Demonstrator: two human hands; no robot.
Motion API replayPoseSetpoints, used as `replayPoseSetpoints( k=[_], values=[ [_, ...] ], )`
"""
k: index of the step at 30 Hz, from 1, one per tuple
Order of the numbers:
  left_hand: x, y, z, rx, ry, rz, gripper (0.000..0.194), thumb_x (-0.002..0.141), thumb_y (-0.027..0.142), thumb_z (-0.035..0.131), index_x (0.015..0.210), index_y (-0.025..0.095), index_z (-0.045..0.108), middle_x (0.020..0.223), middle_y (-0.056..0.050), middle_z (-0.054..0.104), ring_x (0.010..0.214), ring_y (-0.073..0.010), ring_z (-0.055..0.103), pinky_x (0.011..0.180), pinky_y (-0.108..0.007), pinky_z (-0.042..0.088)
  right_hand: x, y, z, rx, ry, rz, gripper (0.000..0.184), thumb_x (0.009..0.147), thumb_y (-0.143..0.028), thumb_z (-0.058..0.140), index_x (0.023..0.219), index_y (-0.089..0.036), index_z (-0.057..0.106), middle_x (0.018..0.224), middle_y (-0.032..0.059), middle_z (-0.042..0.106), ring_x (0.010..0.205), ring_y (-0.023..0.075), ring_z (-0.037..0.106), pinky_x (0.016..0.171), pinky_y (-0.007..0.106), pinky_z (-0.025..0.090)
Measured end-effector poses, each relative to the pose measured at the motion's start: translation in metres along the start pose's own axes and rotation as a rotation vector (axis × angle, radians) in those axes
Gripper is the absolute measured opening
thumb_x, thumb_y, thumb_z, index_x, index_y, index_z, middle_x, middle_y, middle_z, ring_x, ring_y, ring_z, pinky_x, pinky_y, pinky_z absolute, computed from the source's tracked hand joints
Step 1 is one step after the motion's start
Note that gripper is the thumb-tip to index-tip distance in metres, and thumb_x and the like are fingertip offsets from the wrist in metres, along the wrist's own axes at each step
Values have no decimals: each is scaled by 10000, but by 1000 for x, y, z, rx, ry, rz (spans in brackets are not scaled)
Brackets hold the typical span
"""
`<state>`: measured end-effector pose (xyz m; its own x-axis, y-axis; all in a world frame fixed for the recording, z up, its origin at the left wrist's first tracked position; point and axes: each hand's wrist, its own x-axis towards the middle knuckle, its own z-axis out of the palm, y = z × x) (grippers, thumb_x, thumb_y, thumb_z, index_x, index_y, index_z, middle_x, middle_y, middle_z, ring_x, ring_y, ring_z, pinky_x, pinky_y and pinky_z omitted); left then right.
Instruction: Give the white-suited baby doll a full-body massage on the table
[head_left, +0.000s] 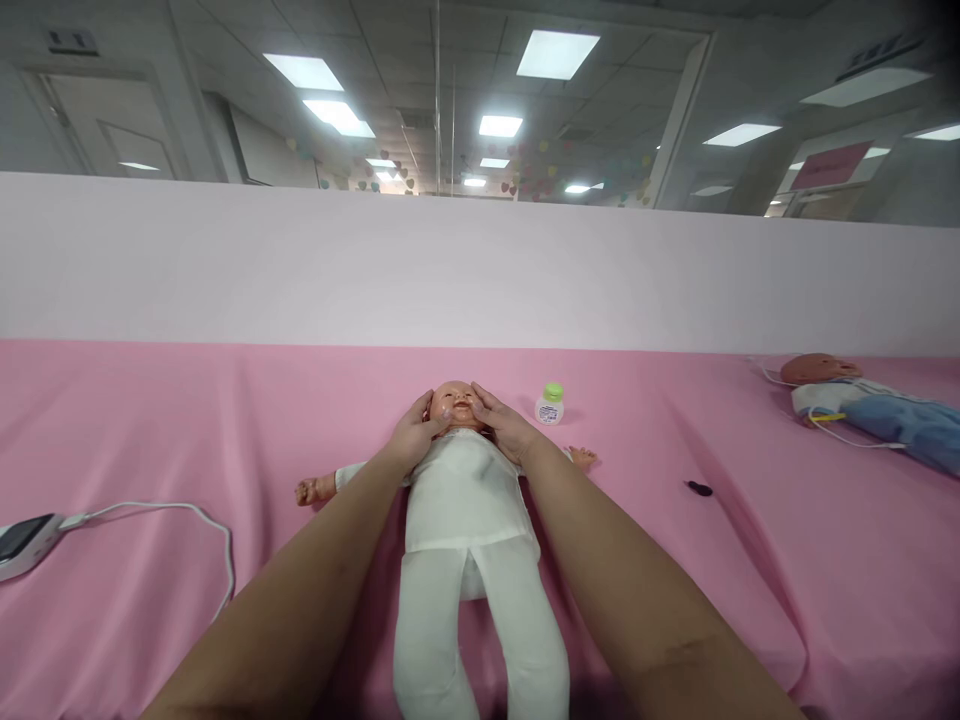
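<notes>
The doll (465,500), laid face-up on the pink surface (150,420), was being stroked at the cheeks, its head cupped loosely by left hand (411,440) and right hand (506,428); gentle, even thumb pressure was judged needed next.

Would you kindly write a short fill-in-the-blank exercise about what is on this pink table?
1. Both hands, the left hand and the right hand, touch the doll's ____.
2. The doll between the arms wears ____ clothes.
3. The small bottle beside the doll has a ____ cap.
4. A second doll lies at the far ____ of the table.

Missing words: head; white; green; right
</notes>
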<state>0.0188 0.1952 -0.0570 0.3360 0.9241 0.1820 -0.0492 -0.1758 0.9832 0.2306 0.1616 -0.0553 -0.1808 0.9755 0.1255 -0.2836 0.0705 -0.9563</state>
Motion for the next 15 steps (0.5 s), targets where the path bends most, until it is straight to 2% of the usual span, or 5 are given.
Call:
replayPoseSetpoints(
  k=[4,9,15],
  values=[
    [2,-4,2,10,-20,18,910,909,562,741,1650,213,345,1617,-144,475,1455,-345,484,1199,-416,402,2,3,-1,22,-4,-15,912,883,-494,808,1631,-320,317,1726,34,286,1543,240,388,1267,404,362],
    [9,-15,1,20,31,27,959,917,527,738,1669,150,277,1693,-149,341,1542,-327,351,1252,-390,310,4,8,-2,49,-9,-31,897,894,-489,793,1630,-335,304,1712,31,321,1512,232,441,1252,419,390],
    [15,-27,1,-31,28,50,992,907,563,737,1675,160,254,1704,-155,312,1548,-324,341,1251,-389,308,7,17,-3,28,-2,-67,902,896,-510,781,1634,-327,295,1706,35,335,1489,233,474,1249,419,393]
  ],
)
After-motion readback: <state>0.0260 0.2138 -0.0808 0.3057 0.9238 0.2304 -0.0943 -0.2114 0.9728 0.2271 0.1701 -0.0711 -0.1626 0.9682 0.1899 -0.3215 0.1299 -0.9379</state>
